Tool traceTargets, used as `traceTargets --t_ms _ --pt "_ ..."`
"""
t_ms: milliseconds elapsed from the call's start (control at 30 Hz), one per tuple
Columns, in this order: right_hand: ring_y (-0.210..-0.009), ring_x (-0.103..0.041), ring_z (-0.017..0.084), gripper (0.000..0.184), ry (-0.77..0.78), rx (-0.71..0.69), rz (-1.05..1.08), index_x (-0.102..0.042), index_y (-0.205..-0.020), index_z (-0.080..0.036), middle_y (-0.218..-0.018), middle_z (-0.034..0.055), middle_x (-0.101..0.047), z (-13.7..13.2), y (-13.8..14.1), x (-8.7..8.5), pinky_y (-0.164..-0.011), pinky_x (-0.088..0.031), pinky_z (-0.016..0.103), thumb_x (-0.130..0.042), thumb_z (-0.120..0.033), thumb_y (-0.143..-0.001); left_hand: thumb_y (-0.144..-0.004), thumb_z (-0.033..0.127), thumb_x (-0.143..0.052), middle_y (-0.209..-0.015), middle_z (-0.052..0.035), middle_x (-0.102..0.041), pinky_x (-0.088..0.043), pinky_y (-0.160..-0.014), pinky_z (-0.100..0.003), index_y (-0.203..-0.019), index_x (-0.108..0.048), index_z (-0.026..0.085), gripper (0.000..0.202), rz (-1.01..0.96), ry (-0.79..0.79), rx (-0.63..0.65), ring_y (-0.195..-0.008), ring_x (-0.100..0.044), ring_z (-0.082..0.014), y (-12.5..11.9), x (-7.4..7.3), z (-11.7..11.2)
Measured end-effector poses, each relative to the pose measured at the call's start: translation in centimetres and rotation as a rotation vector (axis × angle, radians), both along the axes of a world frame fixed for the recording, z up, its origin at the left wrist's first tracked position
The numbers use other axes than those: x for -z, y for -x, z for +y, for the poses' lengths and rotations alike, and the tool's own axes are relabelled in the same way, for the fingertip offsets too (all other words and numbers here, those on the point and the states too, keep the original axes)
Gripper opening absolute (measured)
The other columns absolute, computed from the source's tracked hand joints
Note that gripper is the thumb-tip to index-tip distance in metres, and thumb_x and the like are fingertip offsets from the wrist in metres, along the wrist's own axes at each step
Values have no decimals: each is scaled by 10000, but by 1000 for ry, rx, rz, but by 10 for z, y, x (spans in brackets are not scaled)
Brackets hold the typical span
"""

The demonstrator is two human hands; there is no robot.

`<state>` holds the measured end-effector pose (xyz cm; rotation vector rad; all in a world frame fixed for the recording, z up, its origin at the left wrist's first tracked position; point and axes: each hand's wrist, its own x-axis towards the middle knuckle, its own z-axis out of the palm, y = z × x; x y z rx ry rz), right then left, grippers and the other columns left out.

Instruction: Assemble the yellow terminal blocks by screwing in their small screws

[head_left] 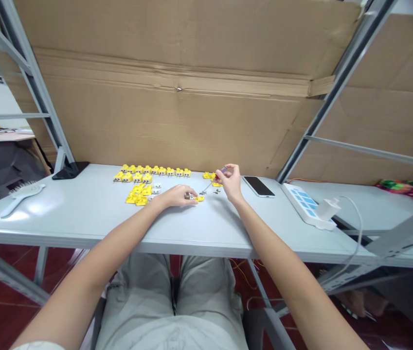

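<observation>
My left hand (177,195) is closed on a small yellow plastic part (199,199), which rests low over the table; a brownish bit shows between the fingers. My right hand (231,183) grips a screwdriver (209,186) by its reddish handle. The thin shaft slants down and left, its tip close to a few tiny screws (203,193). More small metal pieces (217,191) lie just right of them. Behind the screwdriver sit some loose yellow parts (207,175). Left of my left hand are a cluster of yellow shells (138,195) and small white pieces (157,185).
Yellow figures with eyes (155,170) stand in rows along the back. A phone (259,186) and a power strip (306,206) with a plugged-in charger lie to the right. A hairbrush (22,197) lies far left. Cardboard (177,121) walls the back between metal posts.
</observation>
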<state>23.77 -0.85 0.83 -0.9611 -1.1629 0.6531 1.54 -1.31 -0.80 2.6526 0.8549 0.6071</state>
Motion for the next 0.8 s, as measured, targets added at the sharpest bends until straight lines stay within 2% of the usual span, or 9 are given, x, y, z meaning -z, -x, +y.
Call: traceTargets --t_ms 333,800 --pt "-598 -662 149 554 64 -131 -2 -373 -927 -263 -635 -92 -608 -8 7 -3 -601 -595 326 -763 -463 -588 -845 401 -635 -1083 -84 -718 -467 -898 -293 -1088 -716 183 336 10 -7 -4 -971 -657 -214 0 -2 -2" --pt "-594 -649 137 548 54 -129 9 -382 -926 -257 -645 -93 -594 -6 6 -1 -577 -582 300 -773 -450 -595 -827 360 -613 -1095 -84 -728 -488 -833 -271 -1083 -720 171 336 -44 81 -23 -950 -665 -210 -1 -2 -2"
